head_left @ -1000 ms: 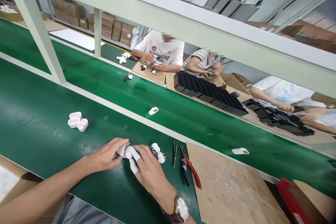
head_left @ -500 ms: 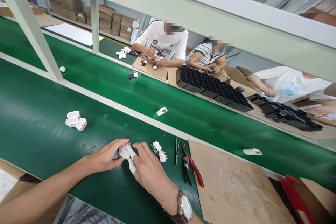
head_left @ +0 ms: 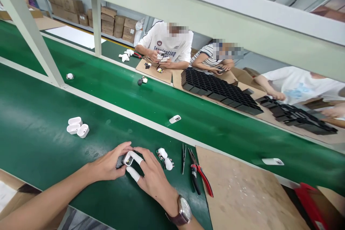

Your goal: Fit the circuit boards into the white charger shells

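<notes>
Between my two hands is a small white oval case [head_left: 128, 159], its hollow end toward me with a bit of circuit board showing inside. My left hand [head_left: 111, 163] grips it from the left, with something dark grey at its palm side. White finger cots cover the thumb and index finger of my right hand [head_left: 152, 174], whose tips close on the case's right rim and lower edge. Right of this hand lie circuit boards with white padded lumps [head_left: 165, 159]. Beyond them are tweezers [head_left: 183, 159] and red-and-black pliers [head_left: 198, 172]. Several white oval shells [head_left: 78, 127] stand to the left.
A green conveyor belt [head_left: 121, 88] runs behind a pale rail, carrying white cases [head_left: 175, 119] and small parts. Cardboard [head_left: 242, 190] covers the bench at right, near a red bin [head_left: 309, 205]. Co-workers sit across, beside black trays [head_left: 221, 90]. A shelf post [head_left: 40, 39] rises at left.
The white case has turned so its hollow end faces me, and my right thumb and index finger have spread around it. Items on the belt have shifted right.
</notes>
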`<move>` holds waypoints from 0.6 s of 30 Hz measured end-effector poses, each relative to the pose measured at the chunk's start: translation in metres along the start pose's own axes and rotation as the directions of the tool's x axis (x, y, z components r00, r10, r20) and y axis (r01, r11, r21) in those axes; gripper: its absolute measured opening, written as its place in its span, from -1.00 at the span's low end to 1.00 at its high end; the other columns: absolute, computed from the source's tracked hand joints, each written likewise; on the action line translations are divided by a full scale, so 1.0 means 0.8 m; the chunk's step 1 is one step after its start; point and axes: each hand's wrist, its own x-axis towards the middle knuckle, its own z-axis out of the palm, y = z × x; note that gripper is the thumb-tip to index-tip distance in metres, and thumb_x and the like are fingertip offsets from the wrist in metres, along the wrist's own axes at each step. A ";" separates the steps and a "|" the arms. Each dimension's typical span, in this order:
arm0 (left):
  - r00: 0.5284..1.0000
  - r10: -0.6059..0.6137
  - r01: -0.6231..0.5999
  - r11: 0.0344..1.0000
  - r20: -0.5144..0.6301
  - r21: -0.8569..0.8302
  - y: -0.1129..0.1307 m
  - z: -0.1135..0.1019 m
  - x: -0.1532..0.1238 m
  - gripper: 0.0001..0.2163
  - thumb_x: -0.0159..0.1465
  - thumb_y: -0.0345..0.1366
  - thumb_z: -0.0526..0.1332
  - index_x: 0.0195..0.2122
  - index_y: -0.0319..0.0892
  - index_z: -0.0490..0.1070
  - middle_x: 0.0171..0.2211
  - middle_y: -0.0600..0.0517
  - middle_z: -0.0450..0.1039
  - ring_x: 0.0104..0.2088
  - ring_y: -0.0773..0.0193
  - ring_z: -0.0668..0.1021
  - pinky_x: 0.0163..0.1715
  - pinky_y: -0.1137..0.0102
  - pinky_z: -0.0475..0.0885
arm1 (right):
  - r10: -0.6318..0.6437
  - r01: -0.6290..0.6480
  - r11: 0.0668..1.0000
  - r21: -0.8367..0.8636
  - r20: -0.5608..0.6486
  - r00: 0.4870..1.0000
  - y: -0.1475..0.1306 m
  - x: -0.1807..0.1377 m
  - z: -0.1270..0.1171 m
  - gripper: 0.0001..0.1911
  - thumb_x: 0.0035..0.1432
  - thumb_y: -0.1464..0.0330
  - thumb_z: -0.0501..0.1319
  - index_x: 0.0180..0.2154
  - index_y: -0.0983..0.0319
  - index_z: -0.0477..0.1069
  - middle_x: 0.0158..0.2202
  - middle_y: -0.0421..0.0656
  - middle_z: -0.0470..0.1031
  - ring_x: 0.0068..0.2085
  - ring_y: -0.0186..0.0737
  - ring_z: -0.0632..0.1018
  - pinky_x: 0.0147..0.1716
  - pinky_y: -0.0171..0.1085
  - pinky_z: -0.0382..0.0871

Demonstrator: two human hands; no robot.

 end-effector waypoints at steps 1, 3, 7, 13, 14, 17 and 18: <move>1.000 0.000 0.000 1.000 -0.005 0.010 0.001 0.000 0.000 -0.17 0.29 -0.53 0.22 0.46 0.01 -0.23 0.34 -0.18 0.29 0.34 0.06 0.42 0.32 0.07 0.39 | -0.004 0.004 1.000 -0.005 -0.013 1.000 0.002 0.000 0.003 -0.73 0.43 0.36 0.19 0.12 0.22 0.41 0.11 0.08 0.47 0.06 0.05 0.53 0.00 0.06 0.56; 0.999 0.025 -0.023 0.998 -0.032 0.058 0.005 -0.001 -0.001 -0.22 0.28 -0.51 0.25 0.43 -0.02 -0.13 0.33 -0.22 0.28 0.34 0.02 0.41 0.30 0.07 0.42 | -0.018 0.018 1.000 -0.019 -0.023 1.000 0.004 -0.001 0.010 -0.79 0.43 0.37 0.18 0.06 0.21 0.44 0.03 0.05 0.50 -0.02 0.03 0.55 -0.06 0.04 0.58; 0.981 0.177 -0.146 0.947 -0.083 0.287 0.011 -0.004 -0.003 -0.53 0.34 -0.33 0.34 0.20 -0.07 0.20 0.24 -0.23 0.31 0.22 -0.03 0.49 0.16 0.10 0.52 | 0.045 -0.045 0.999 0.006 -0.042 0.998 0.004 -0.008 0.013 -0.63 0.44 0.31 0.18 0.22 0.23 0.31 0.03 0.05 0.53 -0.03 0.03 0.59 -0.05 0.05 0.60; 0.946 0.317 -0.234 0.802 -0.061 0.549 0.011 -0.003 -0.008 -0.83 0.47 -0.44 0.14 -0.01 -0.03 0.40 0.03 -0.08 0.51 -0.10 0.15 0.61 -0.08 0.24 0.58 | 0.133 -0.150 0.988 -0.042 -0.269 0.954 0.021 -0.035 -0.006 -0.59 0.47 0.38 0.13 0.29 0.14 0.28 0.03 0.00 0.56 0.02 -0.02 0.61 0.05 0.04 0.56; 0.948 0.311 -0.217 0.782 -0.064 0.584 0.012 -0.003 -0.009 -0.85 0.46 -0.44 0.14 -0.05 -0.05 0.41 0.02 -0.08 0.51 -0.13 0.15 0.61 -0.12 0.25 0.58 | 0.135 -0.166 0.983 -0.073 -0.312 0.940 0.029 -0.043 -0.012 -0.60 0.46 0.39 0.14 0.28 0.14 0.29 0.03 0.00 0.56 0.04 -0.01 0.60 0.06 0.05 0.54; 0.968 0.252 -0.191 0.715 0.007 0.673 0.018 -0.011 -0.001 -0.87 0.45 -0.42 0.12 -0.15 -0.09 0.43 -0.02 -0.11 0.52 -0.20 0.15 0.60 -0.27 0.30 0.57 | 0.151 -0.239 0.950 -0.200 -0.375 0.915 0.063 -0.073 -0.032 -0.63 0.45 0.41 0.11 0.24 0.20 0.33 0.03 0.05 0.54 0.03 0.03 0.58 -0.01 0.03 0.54; 0.972 0.230 -0.203 0.700 0.053 0.685 0.022 -0.018 0.009 -0.87 0.44 -0.41 0.12 -0.16 -0.09 0.44 -0.04 -0.11 0.52 -0.20 0.14 0.60 -0.28 0.31 0.57 | 0.149 -0.255 0.932 -0.258 -0.371 0.917 0.075 -0.083 -0.038 -0.65 0.45 0.39 0.09 0.21 0.23 0.35 0.02 0.07 0.54 0.00 0.05 0.58 -0.06 0.02 0.55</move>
